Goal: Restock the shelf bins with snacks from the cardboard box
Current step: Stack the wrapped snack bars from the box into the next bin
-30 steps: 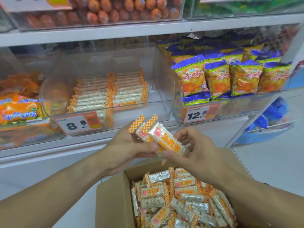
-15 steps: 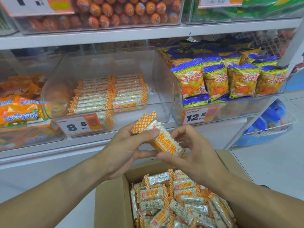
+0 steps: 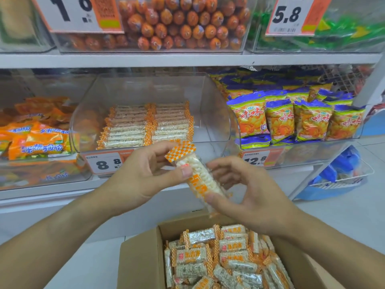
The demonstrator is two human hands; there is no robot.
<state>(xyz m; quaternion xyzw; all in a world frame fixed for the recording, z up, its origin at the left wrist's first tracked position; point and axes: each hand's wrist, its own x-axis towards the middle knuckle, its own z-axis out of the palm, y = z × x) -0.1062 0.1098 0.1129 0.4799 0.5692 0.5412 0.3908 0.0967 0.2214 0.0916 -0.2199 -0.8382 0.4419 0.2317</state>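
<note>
Both hands pinch a small stack of clear-wrapped puffed-rice bars with orange-checked ends [image 3: 198, 176] — left hand [image 3: 143, 174] thumb on top. Right hand [image 3: 248, 192] thumb grips its lower end above the open cardboard box [image 3: 139, 263].

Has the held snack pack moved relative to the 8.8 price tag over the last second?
Yes. The pack has tipped more upright, its checkered end now nearer the 8.8 tag.

White shelf [image 3: 187, 59] upper tier: clear bins of orange sausages [image 3: 183, 24] and green packs [image 3: 337, 28]. Lower tier left to right: orange packets [image 3: 39, 138], clear bin [image 3: 216, 113] part-filled with rice bars, blue-yellow chip bags [image 3: 295, 119]. Floor [image 3: 343, 215]: cardboard box [image 3: 139, 261] near, blue basket [image 3: 341, 180] right
</note>
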